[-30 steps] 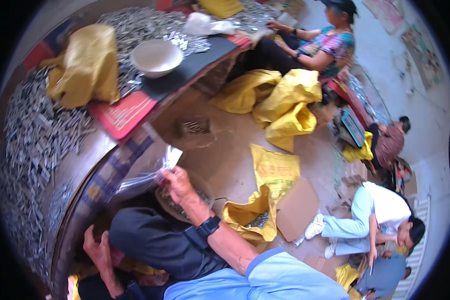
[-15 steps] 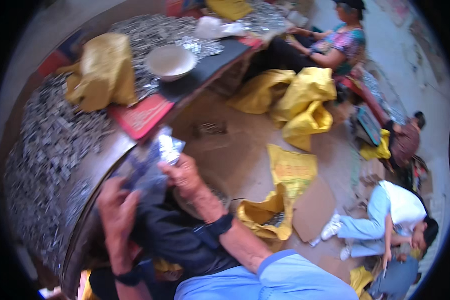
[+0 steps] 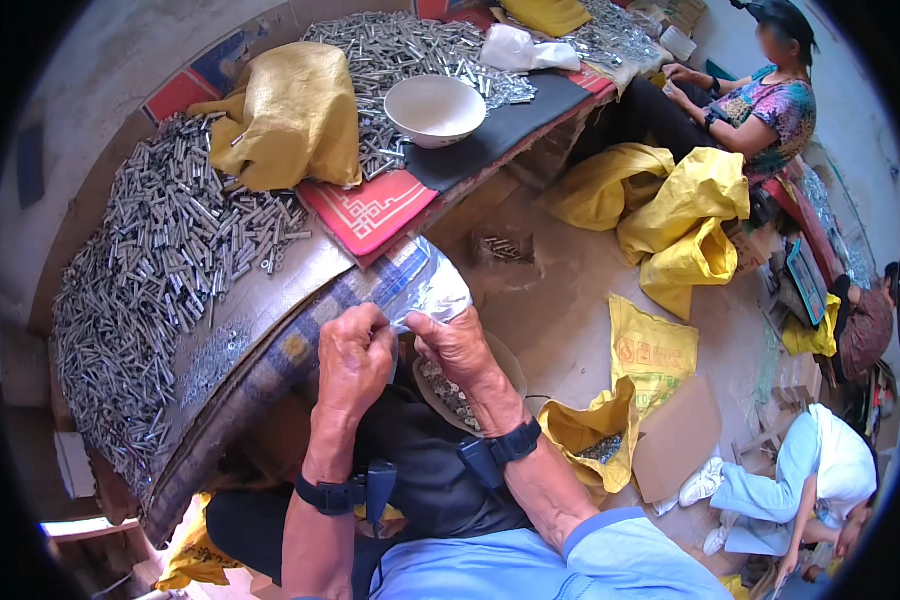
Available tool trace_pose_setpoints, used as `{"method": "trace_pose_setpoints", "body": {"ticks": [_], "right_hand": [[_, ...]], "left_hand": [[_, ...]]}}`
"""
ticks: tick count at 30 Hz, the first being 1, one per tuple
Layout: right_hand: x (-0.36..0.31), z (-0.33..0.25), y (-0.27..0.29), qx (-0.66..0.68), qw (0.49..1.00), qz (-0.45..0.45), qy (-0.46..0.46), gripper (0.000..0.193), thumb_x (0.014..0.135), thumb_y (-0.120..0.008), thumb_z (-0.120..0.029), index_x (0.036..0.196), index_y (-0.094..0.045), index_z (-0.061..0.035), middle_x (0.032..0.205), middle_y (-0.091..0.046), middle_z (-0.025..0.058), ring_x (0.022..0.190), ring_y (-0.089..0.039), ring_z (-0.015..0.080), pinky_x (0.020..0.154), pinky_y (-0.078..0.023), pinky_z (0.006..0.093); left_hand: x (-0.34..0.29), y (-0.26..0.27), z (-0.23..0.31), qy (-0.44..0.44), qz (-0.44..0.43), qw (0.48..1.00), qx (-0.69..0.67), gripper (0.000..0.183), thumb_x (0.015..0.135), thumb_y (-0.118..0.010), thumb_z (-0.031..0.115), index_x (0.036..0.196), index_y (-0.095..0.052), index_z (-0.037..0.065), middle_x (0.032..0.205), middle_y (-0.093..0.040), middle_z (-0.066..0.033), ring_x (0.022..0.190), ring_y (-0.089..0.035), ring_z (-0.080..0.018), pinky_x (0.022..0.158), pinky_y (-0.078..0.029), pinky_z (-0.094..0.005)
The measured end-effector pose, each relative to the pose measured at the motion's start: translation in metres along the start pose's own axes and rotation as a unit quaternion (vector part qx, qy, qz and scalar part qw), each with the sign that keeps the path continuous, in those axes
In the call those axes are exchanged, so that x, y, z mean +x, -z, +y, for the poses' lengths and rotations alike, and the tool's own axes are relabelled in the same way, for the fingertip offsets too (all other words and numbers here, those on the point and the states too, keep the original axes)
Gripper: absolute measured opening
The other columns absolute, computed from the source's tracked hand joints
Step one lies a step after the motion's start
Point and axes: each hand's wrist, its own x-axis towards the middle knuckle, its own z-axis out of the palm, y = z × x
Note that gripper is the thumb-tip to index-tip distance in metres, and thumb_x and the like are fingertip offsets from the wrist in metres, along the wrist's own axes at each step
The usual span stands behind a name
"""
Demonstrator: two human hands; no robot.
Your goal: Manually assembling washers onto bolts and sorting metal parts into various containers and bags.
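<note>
My left hand (image 3: 354, 360) and my right hand (image 3: 457, 347) both pinch a clear plastic bag (image 3: 425, 287), held up above my lap at the table's edge. The bag's open mouth points up and to the right. Below my right hand a shallow dish (image 3: 460, 395) with several small metal parts rests on my lap. Black bands sit on both wrists.
A big heap of small metal tubes (image 3: 160, 260) covers the table at left, with a yellow sack (image 3: 290, 115) and a white bowl (image 3: 435, 108) behind it. Yellow sacks (image 3: 680, 215) lie on the floor. One person sits at the upper right, others at the right edge.
My left hand rose from my lap and joined the right hand on the bag. The bag now sits higher and more upright between both hands.
</note>
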Motion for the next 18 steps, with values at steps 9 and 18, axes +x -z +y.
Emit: {"method": "trace_pose_setpoints", "body": {"ticks": [9, 18], "right_hand": [[0.002, 0.013, 0.032, 0.013, 0.999, 0.011, -0.038, 0.023, 0.085, -0.08, -0.02, 0.084, -0.06, -0.0095, 0.068, -0.057, -0.0042, 0.049, -0.045, 0.0024, 0.043, -0.035, 0.0193], [0.011, 0.051, 0.087, -0.118, 0.977, 0.173, -0.045, 0.028, 0.085, -0.076, -0.018, 0.071, -0.054, -0.0095, 0.058, -0.051, -0.003, 0.045, -0.046, 0.0055, 0.041, -0.036, 0.0222]], "left_hand": [[0.006, 0.017, -0.009, 0.093, 0.033, 0.985, -0.141, 0.01, 0.083, -0.062, 0.002, 0.074, -0.061, -0.004, 0.06, -0.06, -0.0088, 0.054, -0.062, -0.0124, 0.05, -0.047, -0.03], [0.008, 0.028, -0.004, 0.128, -0.042, 0.935, -0.328, 0.009, 0.088, -0.062, 0.007, 0.084, -0.059, -0.001, 0.082, -0.069, -0.0128, 0.059, -0.061, -0.0132, 0.058, -0.052, -0.0261]]}}
